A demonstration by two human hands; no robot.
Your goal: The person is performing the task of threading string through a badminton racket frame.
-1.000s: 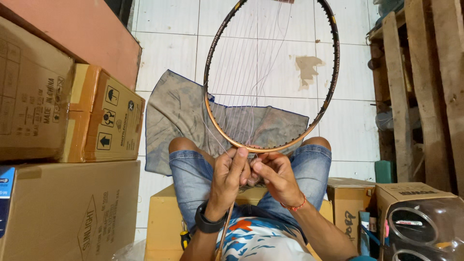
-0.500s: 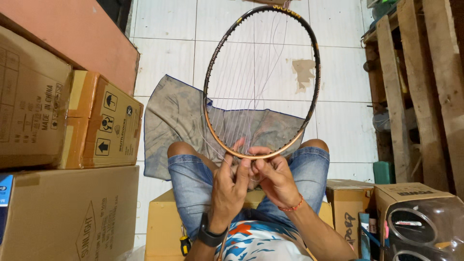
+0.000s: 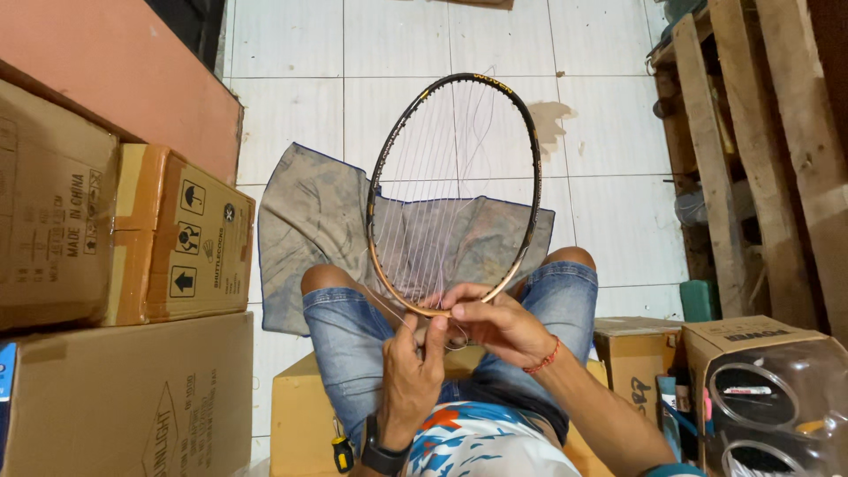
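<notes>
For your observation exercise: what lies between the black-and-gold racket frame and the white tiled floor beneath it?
In the head view, a grey, dirty cloth lies spread on the white tiled floor, showing through the strings of the black-and-gold racket frame.

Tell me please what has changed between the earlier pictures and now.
The oval black and gold racket frame has tilted, so its head now shows narrower and lower in the view. Both hands have stayed at its bottom edge: the left hand pinches the thin white string below the frame, and the right hand grips the frame. The grey cloth and the brown cardboard boxes have not moved.
</notes>
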